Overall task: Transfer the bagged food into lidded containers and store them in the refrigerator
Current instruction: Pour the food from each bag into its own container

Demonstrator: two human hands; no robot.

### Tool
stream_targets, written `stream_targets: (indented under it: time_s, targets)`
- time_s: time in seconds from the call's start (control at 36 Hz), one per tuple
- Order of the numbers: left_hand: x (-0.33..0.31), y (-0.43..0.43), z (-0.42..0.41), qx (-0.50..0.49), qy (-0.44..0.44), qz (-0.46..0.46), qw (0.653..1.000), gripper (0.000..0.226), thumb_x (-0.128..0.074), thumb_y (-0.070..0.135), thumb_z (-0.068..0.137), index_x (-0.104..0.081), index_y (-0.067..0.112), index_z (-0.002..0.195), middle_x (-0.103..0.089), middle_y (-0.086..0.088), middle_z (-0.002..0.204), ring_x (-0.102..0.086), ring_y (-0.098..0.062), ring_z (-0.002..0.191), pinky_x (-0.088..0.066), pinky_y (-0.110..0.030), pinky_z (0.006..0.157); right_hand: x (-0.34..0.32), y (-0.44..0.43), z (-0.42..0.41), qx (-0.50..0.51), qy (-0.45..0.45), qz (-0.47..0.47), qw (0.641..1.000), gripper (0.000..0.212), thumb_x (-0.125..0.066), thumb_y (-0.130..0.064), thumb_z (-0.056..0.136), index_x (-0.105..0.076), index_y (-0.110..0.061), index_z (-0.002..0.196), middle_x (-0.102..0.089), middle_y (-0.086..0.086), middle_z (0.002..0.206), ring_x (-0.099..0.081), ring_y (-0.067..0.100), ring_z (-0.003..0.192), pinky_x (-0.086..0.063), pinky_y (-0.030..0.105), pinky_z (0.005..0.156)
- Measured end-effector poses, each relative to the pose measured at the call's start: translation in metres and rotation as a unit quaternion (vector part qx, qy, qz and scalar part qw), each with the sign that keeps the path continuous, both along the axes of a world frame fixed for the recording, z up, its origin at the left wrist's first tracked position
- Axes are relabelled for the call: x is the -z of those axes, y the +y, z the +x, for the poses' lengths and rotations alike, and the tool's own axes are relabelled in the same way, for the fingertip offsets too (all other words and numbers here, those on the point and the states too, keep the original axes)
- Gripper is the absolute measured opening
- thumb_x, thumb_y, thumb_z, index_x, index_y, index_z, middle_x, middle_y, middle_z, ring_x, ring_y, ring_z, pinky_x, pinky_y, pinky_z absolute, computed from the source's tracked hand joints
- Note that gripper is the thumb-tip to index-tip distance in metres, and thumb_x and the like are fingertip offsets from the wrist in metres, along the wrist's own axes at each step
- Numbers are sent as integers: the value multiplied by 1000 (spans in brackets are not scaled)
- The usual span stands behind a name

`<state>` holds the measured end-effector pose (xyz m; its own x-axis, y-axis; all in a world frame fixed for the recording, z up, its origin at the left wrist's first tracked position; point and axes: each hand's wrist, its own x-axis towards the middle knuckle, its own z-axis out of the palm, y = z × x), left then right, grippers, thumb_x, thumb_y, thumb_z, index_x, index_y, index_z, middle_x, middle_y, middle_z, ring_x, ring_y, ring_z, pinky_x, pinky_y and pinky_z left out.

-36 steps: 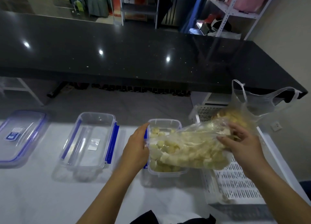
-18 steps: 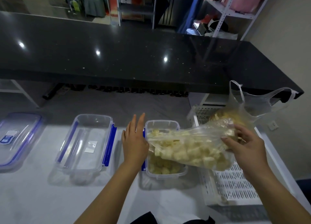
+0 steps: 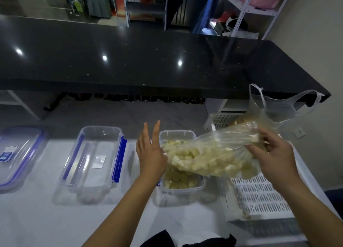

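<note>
1. Lying at the near edge of the white worktop [image 3: 46,224] is a dark cloth [image 3: 161,239], partly out of view.
2. A white slotted crate [image 3: 259,196] sits along the worktop's right edge.
3. The right hand [image 3: 272,159] hovers above the crate with its fingers curled, pinching the far end of a clear plastic bag of pale yellow food cubes [image 3: 213,159]. The bag hangs slanted, its lower end over a small clear container [image 3: 182,188].
4. That container stands just left of the crate and already holds a layer of the same cubes.
5. The left hand [image 3: 151,153] is flat, fingers straight and slightly spread. It lies beside the container's left wall, and its inner edge touches the bag's lower end.
6. Farther left stands an empty clear container with blue clips [image 3: 96,159]. A clear lid with blue trim [image 3: 16,153] lies at the left edge.
7. A second, handled bag [image 3: 278,109] rises behind the right hand, at the crate's far end.
8. Beyond the worktop's far edge runs a glossy black counter [image 3: 130,61], with metal shelving [image 3: 246,10] behind it.
</note>
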<state>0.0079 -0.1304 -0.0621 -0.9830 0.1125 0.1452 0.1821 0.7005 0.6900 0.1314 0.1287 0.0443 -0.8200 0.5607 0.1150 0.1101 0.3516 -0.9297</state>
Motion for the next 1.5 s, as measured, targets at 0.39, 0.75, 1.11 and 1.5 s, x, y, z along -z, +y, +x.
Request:
stream_targets:
  time_s: [0.39,0.75,1.11,1.5]
  targets:
    - [2,4,6,18,-23,0,1000,98,-50,-10,86,-6,44,156,-1,-1,168,-3,-25,154,-9,-45,123,-16,-4,-2,-11,7,75,997,55,-75,-6,84,-63,-45,120,-69,-2,115,-66,19,105,-59,43,86]
    - [4,4,12,31,-52,24,998,97,-50,-11,83,-12,42,156,-8,-2,167,-8,-26,153,-14,-45,121,-36,-6,-7,0,20,107,994,48,-74,-8,84,-65,-35,124,-68,-8,108,-66,19,100,-59,52,84]
    - [3,0,16,54,-90,24,994,82,-52,-5,86,-29,35,153,-16,-1,166,-11,-25,152,-14,-43,121,-36,-8,-16,-44,-6,96,994,51,-80,-14,81,-64,-34,125,-70,-3,111,-68,21,99,-61,46,79]
    - [-39,-40,4,269,-189,29,944,89,-80,37,80,-26,52,149,-12,14,165,-12,-15,151,-25,-53,120,-47,-22,-33,-132,-12,135,982,51,-81,-12,79,-66,-34,122,-71,-9,96,-67,18,87,-60,50,77]
